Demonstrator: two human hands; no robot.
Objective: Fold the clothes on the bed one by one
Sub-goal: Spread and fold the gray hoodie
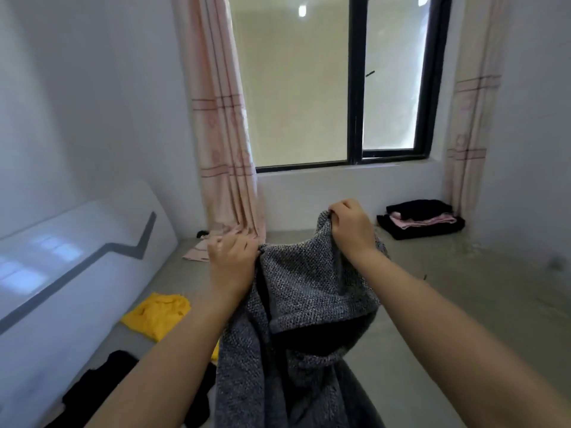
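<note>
A grey speckled knit garment [296,304] hangs in the air above the bed [448,304], held up by both hands. My left hand [230,261] grips its upper left edge. My right hand [350,225], a little higher and farther away, pinches its upper right edge. The cloth sags between them and drops to the bottom of the view. A crumpled yellow garment [157,315] lies on the bed at the left. A black garment [102,387] lies at the lower left, partly hidden by my left forearm.
A folded stack of black and pink clothes [420,219] sits at the bed's far right corner. A white headboard [68,273] with a grey stripe runs along the left. Pink curtains [222,134] flank the window; the left one trails onto the bed.
</note>
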